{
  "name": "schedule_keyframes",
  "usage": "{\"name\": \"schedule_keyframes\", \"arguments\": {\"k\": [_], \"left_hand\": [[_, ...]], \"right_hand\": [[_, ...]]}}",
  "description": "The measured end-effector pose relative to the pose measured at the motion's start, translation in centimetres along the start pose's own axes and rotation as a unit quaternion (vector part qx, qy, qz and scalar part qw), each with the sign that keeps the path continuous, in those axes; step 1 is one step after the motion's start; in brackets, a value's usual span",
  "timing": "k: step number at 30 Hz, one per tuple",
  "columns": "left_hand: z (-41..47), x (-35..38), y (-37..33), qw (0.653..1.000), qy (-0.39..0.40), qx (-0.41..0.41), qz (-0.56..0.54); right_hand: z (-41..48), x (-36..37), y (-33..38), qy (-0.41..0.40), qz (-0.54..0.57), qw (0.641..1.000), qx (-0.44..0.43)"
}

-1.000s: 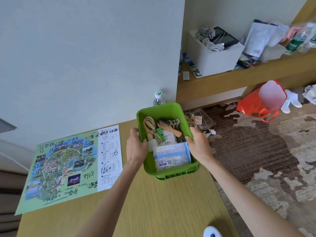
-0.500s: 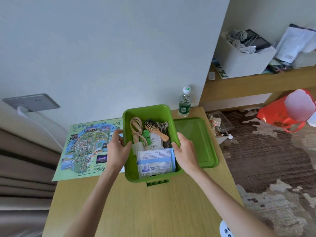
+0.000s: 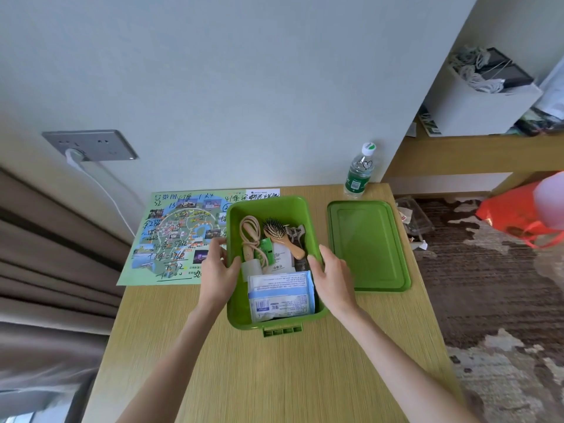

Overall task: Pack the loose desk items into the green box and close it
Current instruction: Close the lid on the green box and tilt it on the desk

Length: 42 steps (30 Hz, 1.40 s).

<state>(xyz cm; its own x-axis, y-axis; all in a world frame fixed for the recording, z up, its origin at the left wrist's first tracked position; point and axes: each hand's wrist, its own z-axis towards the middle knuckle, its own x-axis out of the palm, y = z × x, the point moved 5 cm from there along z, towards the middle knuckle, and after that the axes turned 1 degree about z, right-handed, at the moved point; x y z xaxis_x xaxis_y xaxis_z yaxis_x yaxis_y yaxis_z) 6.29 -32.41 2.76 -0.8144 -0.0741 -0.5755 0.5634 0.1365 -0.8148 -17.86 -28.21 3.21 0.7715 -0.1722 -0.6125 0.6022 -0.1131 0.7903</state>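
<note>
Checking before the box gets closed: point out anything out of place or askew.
Nothing is spilled or damaged. The lid lies flat on the desk right of the green box, not yet on. The wipes pack sits slanted on the other contents, possibly near rim height.

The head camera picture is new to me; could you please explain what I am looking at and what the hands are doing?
There is no machine: a person wears one wide-angle camera on the head, looking down at bare hands. On the desk stands an open green box with a hairbrush, a cord and a wipes pack inside. The left hand and right hand rest at its sides. The lid lies flat beside it, a map on the other side, a bottle behind.
</note>
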Motion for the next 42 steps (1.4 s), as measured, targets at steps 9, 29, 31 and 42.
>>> {"name": "schedule_keyframes", "arguments": {"k": [9, 29, 31, 42], "left_hand": [[0.2, 0.3, 0.6, 1.0, -0.002, 0.0, -0.024], [-0.5, -0.2, -0.1, 0.998, -0.022, -0.022, 0.05], [-0.6, -0.2, -0.4, 0.998, -0.022, -0.023, 0.055], [-1.5, -0.4, -3.5, 0.997, 0.014, -0.033, 0.074]], "right_hand": [[-0.1, -2.1, -8.7, 0.105, -0.229, 0.967, 0.043], [-1.3, -6.3, -4.0, 0.02, -0.257, 0.948, -0.189], [-1.3, -7.9, -1.6, -0.024, -0.187, 0.965, -0.182], [-3.3, -14.4, 8.7, -0.052, 0.243, 0.962, -0.108]]}}
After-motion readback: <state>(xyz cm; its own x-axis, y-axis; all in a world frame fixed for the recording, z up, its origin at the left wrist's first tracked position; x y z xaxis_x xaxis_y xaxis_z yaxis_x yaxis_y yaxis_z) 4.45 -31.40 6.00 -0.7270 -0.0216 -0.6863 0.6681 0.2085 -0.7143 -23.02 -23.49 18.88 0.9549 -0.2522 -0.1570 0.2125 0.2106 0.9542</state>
